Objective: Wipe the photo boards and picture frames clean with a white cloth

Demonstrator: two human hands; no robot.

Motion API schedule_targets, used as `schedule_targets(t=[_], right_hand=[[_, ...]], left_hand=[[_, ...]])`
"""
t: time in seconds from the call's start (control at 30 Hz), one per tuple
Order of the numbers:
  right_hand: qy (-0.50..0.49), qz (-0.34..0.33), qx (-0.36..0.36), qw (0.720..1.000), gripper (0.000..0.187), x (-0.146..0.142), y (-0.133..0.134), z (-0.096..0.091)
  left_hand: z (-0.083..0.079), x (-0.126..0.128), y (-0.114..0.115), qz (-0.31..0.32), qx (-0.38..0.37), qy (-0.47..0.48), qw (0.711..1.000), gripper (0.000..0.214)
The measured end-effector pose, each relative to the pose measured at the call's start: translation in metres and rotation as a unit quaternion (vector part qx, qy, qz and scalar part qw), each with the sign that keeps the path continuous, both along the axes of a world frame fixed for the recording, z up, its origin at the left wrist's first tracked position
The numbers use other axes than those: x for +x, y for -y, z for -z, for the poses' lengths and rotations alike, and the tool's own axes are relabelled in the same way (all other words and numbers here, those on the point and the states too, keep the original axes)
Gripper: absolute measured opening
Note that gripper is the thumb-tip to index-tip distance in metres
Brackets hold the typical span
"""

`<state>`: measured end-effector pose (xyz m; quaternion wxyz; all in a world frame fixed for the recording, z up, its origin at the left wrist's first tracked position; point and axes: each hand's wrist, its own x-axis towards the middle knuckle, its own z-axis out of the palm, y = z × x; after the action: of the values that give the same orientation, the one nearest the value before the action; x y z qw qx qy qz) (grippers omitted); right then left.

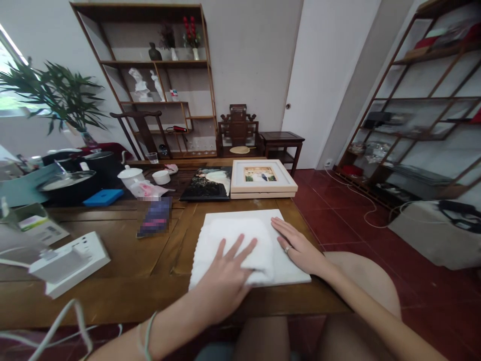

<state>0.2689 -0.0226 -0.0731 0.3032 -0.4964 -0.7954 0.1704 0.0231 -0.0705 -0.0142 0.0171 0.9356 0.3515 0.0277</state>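
Observation:
A flat white board [291, 268] lies near the front edge of the wooden table. Spread over its left and middle part is a soft white cloth [210, 240], with a wavy edge along the left side. My left hand [229, 273] rests on the cloth, palm down, fingers apart. My right hand [296, 245], wearing a ring, lies with outstretched fingers on the board's right side, beside the cloth. Neither hand grips anything. Just beyond the board are a light wooden picture frame [289, 178] with a small photo and a dark picture panel [201, 185].
On the left of the wooden table [131, 255] are a white power strip [80, 271], an open box [39, 225], a blue box [103, 197], a black pot [75, 185] and a lidded white bowl [131, 174]. A round stool [368, 276] stands at the right.

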Motion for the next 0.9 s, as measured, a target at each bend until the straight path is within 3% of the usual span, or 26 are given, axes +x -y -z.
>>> schedule_targets(t=[0.17, 0.27, 0.4, 0.67, 0.77, 0.9], right_hand=[[-0.014, -0.005, 0.009, 1.0, 0.046, 0.0, -0.001, 0.002], [-0.024, -0.006, 0.015, 1.0, 0.045, 0.0, -0.002, 0.001], [-0.018, -0.005, 0.014, 1.0, 0.045, -0.001, -0.002, 0.0], [-0.02, -0.014, 0.021, 0.999, 0.045, 0.001, -0.001, 0.002], [-0.016, -0.015, 0.016, 1.0, 0.046, 0.002, -0.001, 0.001], [-0.012, -0.011, 0.012, 1.0, 0.046, 0.001, -0.001, 0.001]], left_hand=[[-0.006, 0.016, -0.058, -0.049, -0.011, 0.009, 0.999, 0.035], [0.0, 0.025, -0.073, -0.082, 0.028, 0.009, 0.996, 0.036], [0.008, 0.032, -0.051, -0.085, 0.082, -0.011, 0.993, 0.032], [0.023, 0.031, 0.045, -0.005, 0.07, -0.017, 0.997, 0.028], [0.022, 0.031, 0.05, 0.014, 0.052, -0.015, 0.998, 0.03], [0.006, 0.032, 0.018, -0.017, 0.006, -0.005, 1.0, 0.028]])
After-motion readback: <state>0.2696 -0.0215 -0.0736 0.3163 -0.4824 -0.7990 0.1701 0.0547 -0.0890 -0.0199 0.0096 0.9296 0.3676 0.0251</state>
